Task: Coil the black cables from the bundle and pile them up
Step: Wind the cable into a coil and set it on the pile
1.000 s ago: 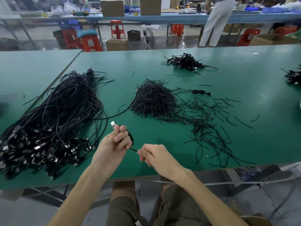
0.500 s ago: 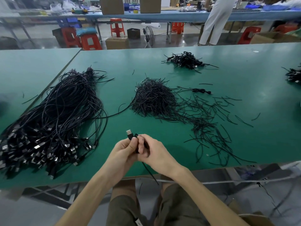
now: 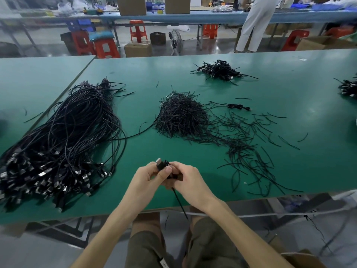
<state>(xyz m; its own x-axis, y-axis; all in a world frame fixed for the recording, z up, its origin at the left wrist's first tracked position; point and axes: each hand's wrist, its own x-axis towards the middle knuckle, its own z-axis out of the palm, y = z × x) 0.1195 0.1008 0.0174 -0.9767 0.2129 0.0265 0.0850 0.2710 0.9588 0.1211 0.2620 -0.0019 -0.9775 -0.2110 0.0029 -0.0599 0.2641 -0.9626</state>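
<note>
- We saw 1 black cable (image 3: 164, 168) held just above the worktop (image 3: 289, 89) near its front edge, partly coiled, with its silver plug (image 3: 158, 161) poking up.
- The left hand (image 3: 146, 178) gripped the coil with its thumb across it, and the right hand (image 3: 189, 182) pinched the same cable beside it.
- A loose tail (image 3: 178, 202) hung below the hands, so we judged the winding unfinished.
- The next move called for wrapping the tail in, probably binding it with 1 strand from the heap of short strands (image 3: 181, 115), then adding it to the far pile (image 3: 220, 71).
- The bundle (image 3: 67, 144) lay to the left.
</note>
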